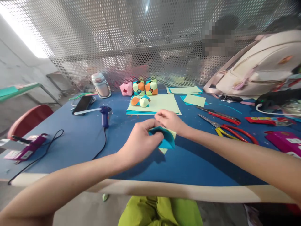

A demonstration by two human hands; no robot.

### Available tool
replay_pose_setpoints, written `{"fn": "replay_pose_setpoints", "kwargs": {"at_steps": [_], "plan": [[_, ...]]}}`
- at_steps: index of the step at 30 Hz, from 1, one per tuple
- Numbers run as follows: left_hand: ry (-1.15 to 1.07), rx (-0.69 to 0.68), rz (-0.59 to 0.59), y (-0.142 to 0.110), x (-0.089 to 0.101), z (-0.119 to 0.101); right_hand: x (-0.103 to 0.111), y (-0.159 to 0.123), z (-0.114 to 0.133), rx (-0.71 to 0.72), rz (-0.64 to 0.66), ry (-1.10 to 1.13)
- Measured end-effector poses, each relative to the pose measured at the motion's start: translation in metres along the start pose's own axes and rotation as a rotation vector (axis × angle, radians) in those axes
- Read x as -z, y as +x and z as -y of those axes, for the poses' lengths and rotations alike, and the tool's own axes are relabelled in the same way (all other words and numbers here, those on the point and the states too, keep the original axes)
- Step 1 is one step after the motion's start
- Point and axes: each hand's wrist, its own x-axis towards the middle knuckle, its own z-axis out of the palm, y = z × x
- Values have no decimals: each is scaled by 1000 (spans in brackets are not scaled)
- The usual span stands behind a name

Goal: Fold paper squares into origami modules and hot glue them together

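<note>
My left hand (143, 138) is closed on a folded paper piece (167, 139), blue with pale yellow parts, above the front middle of the table. Just beyond it, my right hand (169, 121) has its fingers curled together near the left fingertips; what they pinch, if anything, is hidden. Behind the hands, a small orange, yellow and blue paper shape (144, 101) rests on a stack of pale yellow and blue paper sheets (164, 105). To the left, a blue hot glue gun (105, 117) stands with a white glue stick sticking out.
Finished paper balls (138, 88) line the back by a perforated metal screen (117, 40). Scissors (225, 127) and a red cutter (221, 116) lie right, near a purple power strip (284, 141). A bottle (101, 85), phone (82, 104) and backpack (261, 66) stand around.
</note>
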Motion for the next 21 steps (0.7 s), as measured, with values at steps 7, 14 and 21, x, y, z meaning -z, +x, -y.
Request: {"fn": "replay_pose_setpoints", "kwargs": {"at_steps": [7, 14, 21], "plan": [[-81, 117, 123, -56, 6, 1, -123, 65, 44, 34, 97, -32], [-196, 206, 105, -88, 21, 20, -195, 91, 66, -170, 34, -131], [-288, 252, 21, -105, 25, 36, -214, 111, 62, -174, -48, -179]]}}
